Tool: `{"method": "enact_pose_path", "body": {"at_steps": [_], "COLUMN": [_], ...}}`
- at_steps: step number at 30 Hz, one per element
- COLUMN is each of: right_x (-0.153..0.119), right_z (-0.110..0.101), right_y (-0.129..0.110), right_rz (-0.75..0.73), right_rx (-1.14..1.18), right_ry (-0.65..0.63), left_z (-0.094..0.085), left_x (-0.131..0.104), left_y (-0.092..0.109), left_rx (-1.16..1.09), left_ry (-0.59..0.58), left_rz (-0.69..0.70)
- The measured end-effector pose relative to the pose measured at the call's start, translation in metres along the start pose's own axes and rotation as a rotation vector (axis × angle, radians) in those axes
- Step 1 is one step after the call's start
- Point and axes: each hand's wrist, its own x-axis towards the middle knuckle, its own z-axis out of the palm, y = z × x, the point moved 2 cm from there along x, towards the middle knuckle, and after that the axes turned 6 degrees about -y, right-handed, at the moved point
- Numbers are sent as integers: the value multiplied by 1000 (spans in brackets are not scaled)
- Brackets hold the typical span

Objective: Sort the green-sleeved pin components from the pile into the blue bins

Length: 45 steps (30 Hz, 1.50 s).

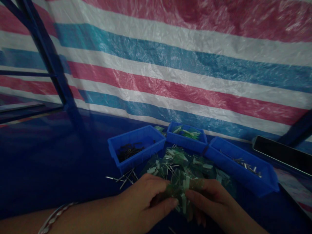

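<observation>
Between my two hands is a small clear greenish plastic bag (181, 191) with pale pieces inside. My left hand (151, 201) pinches its left side between thumb and fingers. On the other side, my right hand (214, 201) grips the bag the same way, thumb in front. Just beyond them lies a pile of similar filled bags (177, 156) on the blue table. Loose silver rivet-like pins (125, 178) are scattered left of the pile, and some lie among the bags.
A blue bin (136, 165) holds dark screw-like parts. Behind the pile, another bin (187, 140) contains green-tinted packets. The right bin (243, 174) has silver metal parts. A dark flat device (282, 154) lies at far right. Striped plastic sheeting (170, 65) hangs behind; a blue frame post (46, 55) stands left.
</observation>
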Motion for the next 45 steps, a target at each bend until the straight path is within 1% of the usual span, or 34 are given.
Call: {"method": "enact_pose_path", "body": {"at_steps": [9,15,17,19,21,24,25,29,33,39,45], "right_x": [1,-2,-4,-6,-6,0,3,22,39,52,57], "right_z": [1,2,0,-4,-11,-28,-34,-55,-68,-72,-72], "right_y": [1,0,-2,-6,-11,-20,-23,-32,-34,-32,-32], "right_rz": [-25,-10,-11,-11,-7,7,7,30,67,122,178], "right_rx": [10,40,67,96,140,278,312,367,390,373,313], "right_ry": [-12,17,59,138,246,418,453,514,560,593,627], "left_z": [1,0,-1,-2,-2,-2,-2,-1,1,1,1], "left_x": [0,-1,0,2,3,3,3,2,2,2,4], "left_y": [-1,-2,-1,2,4,5,5,2,2,6,6], "left_rx": [7,-21,-49,-80,-106,-117,-112,-85,-84,-65,-52], "left_ry": [-1,4,-8,-7,4,7,4,9,5,-4,3], "left_rz": [-26,-32,-43,-67,-96,-115,-116,-109,-106,-137,-98]}}
